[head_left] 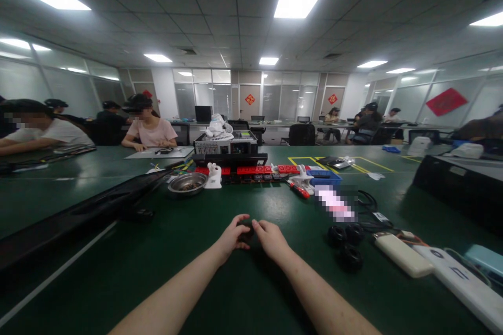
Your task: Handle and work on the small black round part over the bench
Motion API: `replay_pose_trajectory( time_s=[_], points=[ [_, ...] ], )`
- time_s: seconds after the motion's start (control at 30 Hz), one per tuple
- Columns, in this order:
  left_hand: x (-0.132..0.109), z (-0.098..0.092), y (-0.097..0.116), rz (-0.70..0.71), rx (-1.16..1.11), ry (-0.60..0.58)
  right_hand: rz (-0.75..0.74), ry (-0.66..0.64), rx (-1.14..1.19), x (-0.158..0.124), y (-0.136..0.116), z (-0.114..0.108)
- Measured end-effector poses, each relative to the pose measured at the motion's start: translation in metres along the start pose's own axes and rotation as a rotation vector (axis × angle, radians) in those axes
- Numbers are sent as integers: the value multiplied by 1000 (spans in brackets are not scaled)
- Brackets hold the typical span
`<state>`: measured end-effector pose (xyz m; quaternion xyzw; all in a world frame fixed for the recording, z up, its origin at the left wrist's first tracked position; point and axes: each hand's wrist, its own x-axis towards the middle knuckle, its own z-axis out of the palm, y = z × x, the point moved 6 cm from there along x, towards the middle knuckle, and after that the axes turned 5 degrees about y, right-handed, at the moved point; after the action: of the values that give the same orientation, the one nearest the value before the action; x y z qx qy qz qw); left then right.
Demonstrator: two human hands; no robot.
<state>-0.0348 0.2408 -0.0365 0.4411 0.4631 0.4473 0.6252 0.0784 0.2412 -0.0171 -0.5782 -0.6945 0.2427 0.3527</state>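
Note:
In the middle of the green table, my left hand (232,234) curls its fingers around a small dark round piece (246,230). Most of that piece is hidden by fingers, so its exact kind is unclear. My right hand (272,241) meets it from the other side, thumb and fingers pinched at its edge. To the right of my hands sits a group of black, glossy round parts (351,256). Beyond my hands stands a metal bowl (187,184) with small bits in it, beside a white rabbit-shaped object (214,176).
A long black panel (78,209) lies along the left. Ahead are a row of red-and-black parts (255,170), a red-handled tool (301,189), a blue tray (328,178) and an opened metal machine (226,147). At right lie cables, a cream power bank (404,255) and a white device (463,277). Other people sit beyond.

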Motion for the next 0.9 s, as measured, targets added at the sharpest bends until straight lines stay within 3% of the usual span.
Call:
replay_pose_trajectory(
  time_s=[0.47,0.73,0.9],
  points=[
    [3,2,-2,-18,53,43,-228,47,93,-5,-18,-6],
    [1,0,0,-19,35,45,-20,61,33,-2,-5,-6],
    [-1,0,2,8,30,46,-9,39,43,1,3,-1]
  ],
)
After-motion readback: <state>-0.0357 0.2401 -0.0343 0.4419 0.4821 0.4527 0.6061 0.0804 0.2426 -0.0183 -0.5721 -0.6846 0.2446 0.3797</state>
